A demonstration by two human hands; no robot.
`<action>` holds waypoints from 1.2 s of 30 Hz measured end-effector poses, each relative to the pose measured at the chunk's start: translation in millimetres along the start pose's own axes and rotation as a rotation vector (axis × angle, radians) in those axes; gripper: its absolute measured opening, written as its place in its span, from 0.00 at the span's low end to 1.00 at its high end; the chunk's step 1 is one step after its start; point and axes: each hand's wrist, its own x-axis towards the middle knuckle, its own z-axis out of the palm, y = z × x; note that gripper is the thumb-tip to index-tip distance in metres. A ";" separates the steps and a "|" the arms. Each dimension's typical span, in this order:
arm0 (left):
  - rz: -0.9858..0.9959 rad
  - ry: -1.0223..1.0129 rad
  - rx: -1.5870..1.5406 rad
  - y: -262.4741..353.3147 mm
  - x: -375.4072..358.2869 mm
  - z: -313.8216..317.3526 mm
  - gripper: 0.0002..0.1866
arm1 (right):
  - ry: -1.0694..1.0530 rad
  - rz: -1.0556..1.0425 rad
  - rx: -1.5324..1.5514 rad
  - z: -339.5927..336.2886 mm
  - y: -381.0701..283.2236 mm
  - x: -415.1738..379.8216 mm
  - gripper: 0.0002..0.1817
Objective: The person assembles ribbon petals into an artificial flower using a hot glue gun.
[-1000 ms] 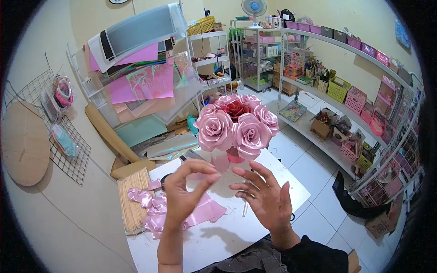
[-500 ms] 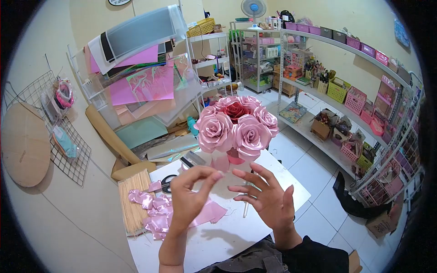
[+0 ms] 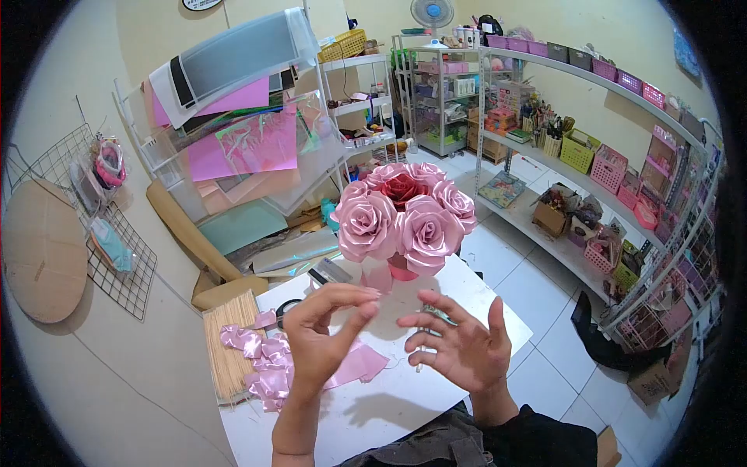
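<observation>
My left hand point(image 3: 323, 331) is raised above the white table point(image 3: 381, 424), its thumb and fingertips brought near each other; whether a tiny thing sits between them is too small to tell. To its right my right hand point(image 3: 463, 346) hangs with fingers spread, holding nothing. Beyond both hands stands a bouquet of pink satin roses point(image 3: 429, 235) around one red rose point(image 3: 400, 188). Pink ribbon pieces point(image 3: 272, 362) lie left of my left hand, beside a bundle of thin wooden sticks point(image 3: 231, 331). Black scissors point(image 3: 286, 310) are partly hidden behind my left hand.
A long shelf unit with baskets point(image 3: 607, 165) runs along the right. Sheets of wrapping material point(image 3: 245, 144) hang on a rack at the back left. A wire grid point(image 3: 124, 284) is on the left wall. A fan point(image 3: 433, 14) stands at the back.
My right hand has moved slightly right and down, away from my left hand. The thumb and fingers of my left hand have parted a little.
</observation>
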 end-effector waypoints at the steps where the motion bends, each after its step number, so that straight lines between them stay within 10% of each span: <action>1: 0.069 -0.038 0.091 1.9 0.2 2.7 0.07 | 0.001 0.046 -0.030 2.5 1.7 0.3 0.44; 36: 0.638 -0.252 0.971 17.8 -3.0 2.4 0.08 | 0.077 -0.025 -1.062 19.7 4.0 -1.7 0.42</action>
